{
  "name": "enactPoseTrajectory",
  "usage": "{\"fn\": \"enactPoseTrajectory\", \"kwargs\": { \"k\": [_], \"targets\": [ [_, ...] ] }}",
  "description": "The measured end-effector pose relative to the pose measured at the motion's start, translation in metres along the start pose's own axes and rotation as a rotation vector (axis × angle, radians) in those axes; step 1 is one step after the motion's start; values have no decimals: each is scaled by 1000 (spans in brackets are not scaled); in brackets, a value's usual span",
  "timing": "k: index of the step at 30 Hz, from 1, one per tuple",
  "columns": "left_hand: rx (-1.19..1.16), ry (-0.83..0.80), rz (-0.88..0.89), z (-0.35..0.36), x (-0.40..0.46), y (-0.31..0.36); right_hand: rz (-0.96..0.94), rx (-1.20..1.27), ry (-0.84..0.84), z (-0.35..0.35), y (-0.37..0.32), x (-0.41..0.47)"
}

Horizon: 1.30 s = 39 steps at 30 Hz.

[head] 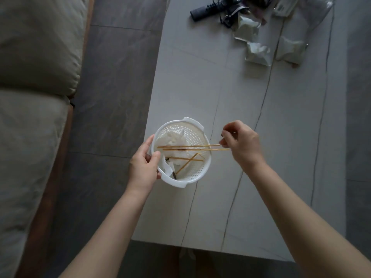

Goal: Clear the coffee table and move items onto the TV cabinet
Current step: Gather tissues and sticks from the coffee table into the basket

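My left hand [143, 165] grips the basket [181, 152] rim at the table [281, 137] edge. My right hand [240, 144] pinches two skewers [192, 147] by their right ends — long axis lying left-right across the basket, tips over the tissue [172, 140].

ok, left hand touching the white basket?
Touching. The head view shows the left hand gripping the white basket at its near-left rim, thumb hooked over the edge, fingers outside the wall.

A beige sofa [34, 97] stood at the left, on a dark grey tiled floor [112, 81].
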<state>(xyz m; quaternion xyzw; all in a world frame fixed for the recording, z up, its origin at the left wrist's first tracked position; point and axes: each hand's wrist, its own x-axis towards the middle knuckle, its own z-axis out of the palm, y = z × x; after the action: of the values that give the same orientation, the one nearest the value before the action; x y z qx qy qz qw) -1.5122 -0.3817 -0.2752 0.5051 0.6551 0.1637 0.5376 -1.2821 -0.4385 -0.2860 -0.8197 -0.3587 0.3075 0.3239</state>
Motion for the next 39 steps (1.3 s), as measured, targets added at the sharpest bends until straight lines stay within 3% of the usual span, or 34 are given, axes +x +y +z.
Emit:
{"fn": "enactPoseTrajectory", "kwargs": {
  "k": [5, 8, 17, 24, 30, 39],
  "targets": [
    [-11, -26, -34, 14, -34, 16, -252, -82, -142, -9, -48, -56],
    [-45, -37, -45, 19, -56, 30, -304, -158, -202, -18, -56, -82],
    [-115, -55, -28, 11, -142, 91, -216, -88, 5, -106, -79, -157],
    [-156, -99, 32, -1, -208, 134, 21, -54, 210, -156, -102, -216],
    [-146, -262, 99, -20, -253, 157, 369, 348, 221, -189, -123, -258],
    [-70, -510, 211, -20, -318, 182, 453, 610, 386, -229, -130, -347]
  ]
}}
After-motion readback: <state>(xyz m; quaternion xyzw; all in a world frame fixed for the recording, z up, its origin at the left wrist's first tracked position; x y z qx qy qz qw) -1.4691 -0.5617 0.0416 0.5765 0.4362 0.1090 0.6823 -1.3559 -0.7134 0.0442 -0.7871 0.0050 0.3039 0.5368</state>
